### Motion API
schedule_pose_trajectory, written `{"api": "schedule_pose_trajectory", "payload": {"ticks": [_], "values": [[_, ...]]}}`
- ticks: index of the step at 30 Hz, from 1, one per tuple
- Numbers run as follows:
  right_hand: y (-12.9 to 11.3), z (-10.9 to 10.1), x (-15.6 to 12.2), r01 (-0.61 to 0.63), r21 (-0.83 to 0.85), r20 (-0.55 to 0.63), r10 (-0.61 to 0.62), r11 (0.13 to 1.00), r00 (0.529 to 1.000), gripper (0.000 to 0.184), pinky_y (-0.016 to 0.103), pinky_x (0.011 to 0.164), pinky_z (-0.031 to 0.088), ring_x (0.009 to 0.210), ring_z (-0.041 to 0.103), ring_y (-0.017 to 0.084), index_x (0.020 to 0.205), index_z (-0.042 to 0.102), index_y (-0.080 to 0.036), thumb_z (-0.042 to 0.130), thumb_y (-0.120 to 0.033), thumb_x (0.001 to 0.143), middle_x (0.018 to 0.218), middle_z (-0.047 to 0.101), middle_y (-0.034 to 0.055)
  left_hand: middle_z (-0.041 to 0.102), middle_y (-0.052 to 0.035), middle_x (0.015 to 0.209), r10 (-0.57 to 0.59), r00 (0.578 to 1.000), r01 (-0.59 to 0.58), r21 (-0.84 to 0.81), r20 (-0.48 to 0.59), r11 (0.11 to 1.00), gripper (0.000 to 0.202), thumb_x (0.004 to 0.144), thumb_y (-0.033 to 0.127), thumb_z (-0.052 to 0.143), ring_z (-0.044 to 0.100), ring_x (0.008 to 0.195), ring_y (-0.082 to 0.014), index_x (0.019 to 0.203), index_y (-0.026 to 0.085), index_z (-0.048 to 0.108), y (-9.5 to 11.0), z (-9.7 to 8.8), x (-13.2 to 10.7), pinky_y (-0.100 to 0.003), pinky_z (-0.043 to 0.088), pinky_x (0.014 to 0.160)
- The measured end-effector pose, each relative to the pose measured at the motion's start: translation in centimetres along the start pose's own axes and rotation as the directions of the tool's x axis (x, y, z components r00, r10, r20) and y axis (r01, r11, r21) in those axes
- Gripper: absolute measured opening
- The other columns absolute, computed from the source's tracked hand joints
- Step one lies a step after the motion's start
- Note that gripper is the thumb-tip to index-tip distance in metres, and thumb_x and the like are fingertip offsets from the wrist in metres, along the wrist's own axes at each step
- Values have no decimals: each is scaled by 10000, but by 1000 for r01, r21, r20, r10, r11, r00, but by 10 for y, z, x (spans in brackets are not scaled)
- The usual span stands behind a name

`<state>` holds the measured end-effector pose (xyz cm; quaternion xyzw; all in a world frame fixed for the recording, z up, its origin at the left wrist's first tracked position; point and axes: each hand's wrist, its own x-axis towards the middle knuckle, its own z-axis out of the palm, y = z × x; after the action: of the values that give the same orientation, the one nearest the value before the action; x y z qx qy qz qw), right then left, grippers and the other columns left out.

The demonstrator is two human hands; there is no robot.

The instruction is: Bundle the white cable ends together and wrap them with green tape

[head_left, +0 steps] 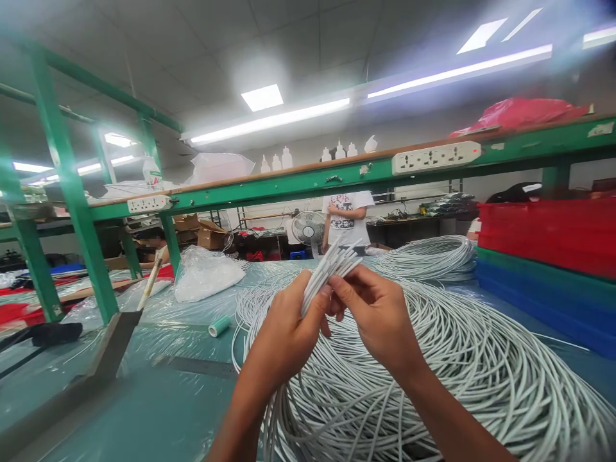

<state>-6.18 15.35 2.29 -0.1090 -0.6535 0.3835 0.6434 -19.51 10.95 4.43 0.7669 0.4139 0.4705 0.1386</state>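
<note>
A bundle of white cable ends (332,262) sticks up between my hands, in the middle of the view. My left hand (294,324) is closed around the bundle from the left, thumb across its front. On the other side my right hand (378,314) pinches at the bundle with thumb and fingers; exactly which strands it grips is hidden. Under both hands spreads a large heap of coiled white cable (462,372). A smaller cable coil (428,256) lies behind it.
A red bin (548,237) sits on a blue bin (543,301) at the right. On the left are a green tape roll (220,326), a metal ruler (202,366), a grey angled bracket (113,343) and a plastic bag (206,276). A green shelf (289,183) crosses above; a person (347,218) stands beyond.
</note>
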Motion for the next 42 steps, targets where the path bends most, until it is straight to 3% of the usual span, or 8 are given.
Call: {"api": "schedule_pose_trajectory", "payload": {"ticks": [7, 10, 14, 18, 27, 33, 37, 42], "values": [[-2, -10, 5, 105, -221, -64, -121, 970, 991, 243, 332, 851, 509, 917, 624, 181, 1074, 665, -221, 623, -383, 899, 1002, 673, 43, 571, -19, 871, 60, 998, -60, 7, 1, 998, 223, 957, 374, 476, 531, 856, -159, 966, 176, 578, -5, -8, 1, -288, 417, 798], [-8, -23, 12, 197, -87, -115, -206, 977, 972, 416, 402, 1055, 415, 1209, 539, 219, 1316, 539, -250, 479, -454, 959, 1319, 574, 58, 531, -1, 799, 8, 999, -10, 38, 48, 999, 263, 946, 404, 486, 467, 747, -135, 834, 170, 528, -4, -9, 0, -270, 384, 700], [-20, -39, 16, 253, 69, 50, -256, 965, 965, 533, 399, 1182, 259, 1386, 369, 193, 1374, 489, -269, 232, -541, 995, 1455, 463, 2, 522, 14, 760, -52, 962, 31, 81, 267, 996, 247, 934, 368, 495, 455, 704, -128, 781, 174, 497, 0, -1, -1, -267, 360, 649], [-32, -40, 8, 194, -4, 272, -185, 981, 944, 607, 408, 1208, 184, 1432, 277, 197, 1452, 406, -318, 192, -626, 974, 1505, 391, -45, 558, 26, 763, -69, 947, 10, 186, 313, 983, 207, 936, 311, 478, 477, 696, -126, 773, 184, 482, 7, 8, -3, -270, 349, 632], [-36, -36, 0, 235, -326, 430, -78, 916, 899, 567, 492, 1190, 164, 1432, 260, 256, 1479, 363, -339, 268, -599, 984, 1527, 351, -39, 580, 8, 728, -90, 972, 45, 202, 218, 978, 196, 926, 322, 498, 516, 708, -156, 789, 185, 520, 7, 8, -5, -304, 383, 703], [-37, -42, 3, 311, -335, 304, -210, 889, 929, 575, 453, 1196, 181, 1429, 273, 233, 1477, 372, -313, 243, -588, 990, 1534, 338, -37, 574, 11, 738, -101, 969, 45, 241, 224, 969, 241, 937, 359, 470, 485, 675, -141, 769, 186, 480, 9, 12, -6, -289, 338, 612], [-29, -30, -1, 444, -406, 448, -249, 799, 858, 554, 458, 1183, 219, 1410, 313, 229, 1491, 346, -265, 309, -517, 1000, 1524, 360, -4, 568, 6, 700, -115, 976, 57, 295, 186, 954, 214, 910, 298, 473, 469, 616, -135, 731, 183, 451, 4, 14, -8, -283, 291, 547], [-23, -18, -3, 434, -475, 335, -299, 766, 894, 394, 388, 1090, 376, 1261, 500, 190, 1343, 539, -195, 388, -302, 995, 1333, 582, 40, 627, -6, 745, -61, 986, 17, 275, 152, 961, 110, 874, 195, 479, 514, 675, -144, 769, 179, 508, -2, 17, -5, -274, 334, 593]]}}
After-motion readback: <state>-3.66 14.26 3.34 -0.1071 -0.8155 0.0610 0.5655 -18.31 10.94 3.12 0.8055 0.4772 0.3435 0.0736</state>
